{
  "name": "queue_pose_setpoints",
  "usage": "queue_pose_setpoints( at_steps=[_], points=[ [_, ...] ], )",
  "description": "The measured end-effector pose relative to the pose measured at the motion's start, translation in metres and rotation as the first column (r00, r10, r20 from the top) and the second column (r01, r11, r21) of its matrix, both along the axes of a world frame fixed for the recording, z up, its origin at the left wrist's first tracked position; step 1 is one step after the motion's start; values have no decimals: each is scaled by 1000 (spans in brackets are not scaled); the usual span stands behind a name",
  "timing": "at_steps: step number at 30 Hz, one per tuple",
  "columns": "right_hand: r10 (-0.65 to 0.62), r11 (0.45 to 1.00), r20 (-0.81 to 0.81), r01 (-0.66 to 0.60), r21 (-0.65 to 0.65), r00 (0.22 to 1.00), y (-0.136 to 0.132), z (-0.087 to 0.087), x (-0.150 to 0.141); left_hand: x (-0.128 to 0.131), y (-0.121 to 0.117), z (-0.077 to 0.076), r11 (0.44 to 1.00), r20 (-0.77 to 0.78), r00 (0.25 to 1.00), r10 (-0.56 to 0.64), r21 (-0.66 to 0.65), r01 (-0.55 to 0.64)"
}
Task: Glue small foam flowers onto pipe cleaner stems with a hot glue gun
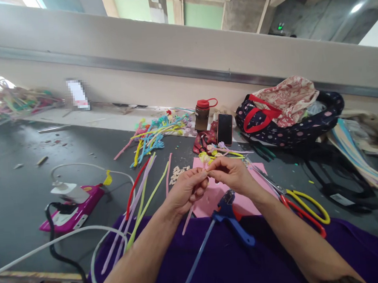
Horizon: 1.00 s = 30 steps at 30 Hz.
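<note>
Both my hands meet above a pink sheet (212,200) on the dark table. My left hand (187,190) is closed around a pink pipe cleaner (188,220), whose stem hangs down below the fist. My right hand (231,174) pinches the top of that same stem, where a small yellow and pink flower (205,158) of pipe cleaner sits at the fingertips. A blue glue gun (229,216) lies just under my wrists on purple cloth (235,262).
Loose pipe cleaners (141,195) lie to the left and a colourful pile (158,135) farther back. Yellow and red scissors (303,205) lie to the right. A red-capped bottle (202,114), a phone (224,129), a dotted bag (290,122) and a magenta power strip (73,208) are around.
</note>
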State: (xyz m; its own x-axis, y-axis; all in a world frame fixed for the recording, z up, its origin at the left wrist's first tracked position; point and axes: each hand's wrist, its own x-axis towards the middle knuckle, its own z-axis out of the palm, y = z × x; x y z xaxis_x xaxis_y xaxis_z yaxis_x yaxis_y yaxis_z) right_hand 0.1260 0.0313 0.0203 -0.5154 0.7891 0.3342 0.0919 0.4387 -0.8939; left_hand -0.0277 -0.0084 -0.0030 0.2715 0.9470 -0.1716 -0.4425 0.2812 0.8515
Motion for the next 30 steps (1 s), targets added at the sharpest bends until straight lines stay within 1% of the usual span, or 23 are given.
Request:
queue_pose_setpoints(
  at_steps=[5, 7, 9, 13, 16, 18, 20, 23, 26, 30],
  points=[
    [26, 999, 24, -25, -47, 999, 3, -2, 2, 0, -1, 4, 1000, -27, 999, 24, -6, -24],
    [40, 998, 24, -39, -39, 999, 4, -3, 2, 0, -2, 5, 1000, -14, 1000, 14, -12, -14],
    [44, 999, 27, -44, 4, 999, 4, -4, 3, 0, -2, 4, 1000, 17, 1000, -9, -14, 9],
    [33, 991, 57, -40, 129, 998, 4, -5, 4, -1, -2, 3, 998, 84, 994, -63, -21, 65],
    [-1, 986, 68, -11, 168, 998, 2, -4, 3, -1, -2, 2, 995, 122, 989, -84, -33, 89],
    [-22, 991, 50, 16, 130, 998, 1, -4, 2, -1, -1, 2, 996, 135, 988, -74, -41, 80],
    [-16, 999, 12, 15, 36, 1000, 1, -5, 1, -1, -1, 3, 997, 142, 988, -59, -49, 66],
    [0, 996, -44, -4, -90, 999, 1, -6, 0, -1, -1, 5, 998, 146, 988, -48, -40, 54],
    [-17, 994, -54, 11, -111, 998, 0, -8, -1, -1, -1, 6, 998, 135, 990, -52, -37, 58],
    [-33, 994, -55, 27, -110, 998, 1, -8, -2, 0, -1, 6, 996, 99, 994, -48, -69, 55]
  ],
)
